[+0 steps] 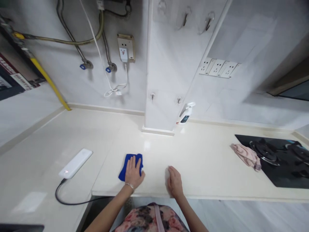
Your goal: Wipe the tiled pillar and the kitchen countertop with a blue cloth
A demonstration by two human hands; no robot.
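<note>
My left hand (133,174) lies flat, fingers stretched out, on top of a folded blue cloth (127,162) on the cream countertop (205,161). A bracelet sits on that wrist. My right hand (174,182) rests palm down on the bare counter near its front edge, a short way right of the cloth, fingers together and holding nothing.
A white power strip (75,163) with a black cable lies to the left. A pink rag (246,156) lies at the edge of a black gas hob (277,164) on the right. A white spray bottle (186,113) stands by the wall column. Sockets and pipes line the wall.
</note>
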